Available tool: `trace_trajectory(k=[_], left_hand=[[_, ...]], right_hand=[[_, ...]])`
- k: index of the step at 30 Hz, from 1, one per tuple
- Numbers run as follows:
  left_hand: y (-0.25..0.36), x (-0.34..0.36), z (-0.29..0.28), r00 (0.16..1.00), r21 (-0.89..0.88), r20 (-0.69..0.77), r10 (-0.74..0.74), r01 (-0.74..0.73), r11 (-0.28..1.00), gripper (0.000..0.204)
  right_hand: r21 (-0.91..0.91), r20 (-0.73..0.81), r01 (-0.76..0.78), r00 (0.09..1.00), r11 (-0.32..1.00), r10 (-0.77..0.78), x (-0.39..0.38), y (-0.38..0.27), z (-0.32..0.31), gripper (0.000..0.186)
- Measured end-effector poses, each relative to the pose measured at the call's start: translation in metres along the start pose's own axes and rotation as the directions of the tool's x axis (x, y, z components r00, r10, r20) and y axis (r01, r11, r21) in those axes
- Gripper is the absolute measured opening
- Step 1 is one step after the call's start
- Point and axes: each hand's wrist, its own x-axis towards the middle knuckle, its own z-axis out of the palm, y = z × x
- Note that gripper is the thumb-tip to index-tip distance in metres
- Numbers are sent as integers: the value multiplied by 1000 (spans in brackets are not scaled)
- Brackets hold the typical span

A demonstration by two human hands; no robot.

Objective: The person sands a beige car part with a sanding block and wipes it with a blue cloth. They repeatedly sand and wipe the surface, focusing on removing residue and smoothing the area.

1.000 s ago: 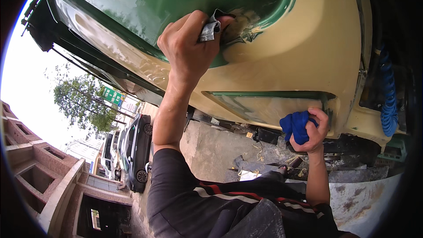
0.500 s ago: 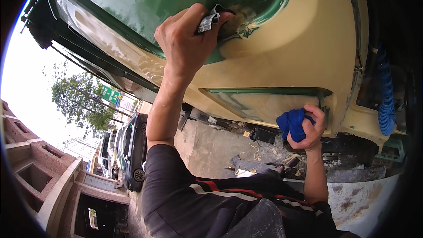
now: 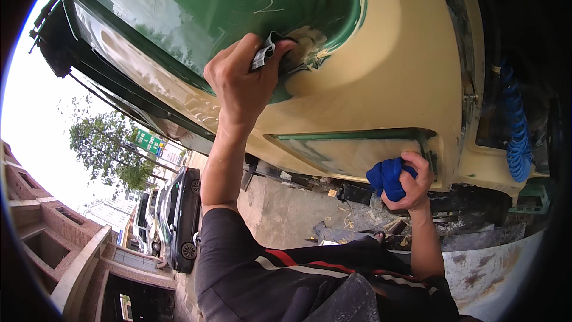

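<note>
My left hand (image 3: 239, 80) is closed on a folded piece of sandpaper (image 3: 263, 57), dark on one face and pale grey on the other. Its fingertips press at the edge of a rough, bared patch (image 3: 311, 46) on the vehicle's green painted panel (image 3: 322, 0), close to where green meets cream paint (image 3: 399, 48). Lower on the right, my right hand (image 3: 413, 186) grips a bunched blue cloth (image 3: 387, 179) in front of a recessed panel (image 3: 351, 149) in the cream bodywork.
A coiled blue hose (image 3: 517, 131) hangs at the right. Beneath the vehicle lie scraps and debris on the concrete ground (image 3: 277, 197). Parked cars (image 3: 182, 220), a tree (image 3: 110, 143) and a brick building (image 3: 65, 220) stand at the left. A curved white surface (image 3: 488, 274) is at lower right.
The view has shifted, so the vehicle and both hands appear farther left and lower. My left hand stays by the bared patch with the sandpaper; my right hand keeps the blue cloth.
</note>
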Motion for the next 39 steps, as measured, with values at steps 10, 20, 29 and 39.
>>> trace_trajectory(k=[10, 20, 29, 39], left_hand=[[-6, 1, -5, 994, 74, 95, 54, -61, 995, 28], [-30, -24, -13, 977, -128, 131, -167, 183, 975, 19], [-16, -9, -5, 994, -16, 95, -45, 47, 999, 26], [16, 19, 3, 994, -27, 89, 64, -61, 998, 32]], right_hand=[[-55, -33, 5, 999, 998, -7, 0, 5, -1, 42], [48, 30, 18, 999, 999, -19, 2, 3, -1, 44], [-17, -12, 70, 997, 997, -70, 5, 5, 1, 41], [5, 44, 19, 999, 1000, -19, -2, 11, -3, 47]])
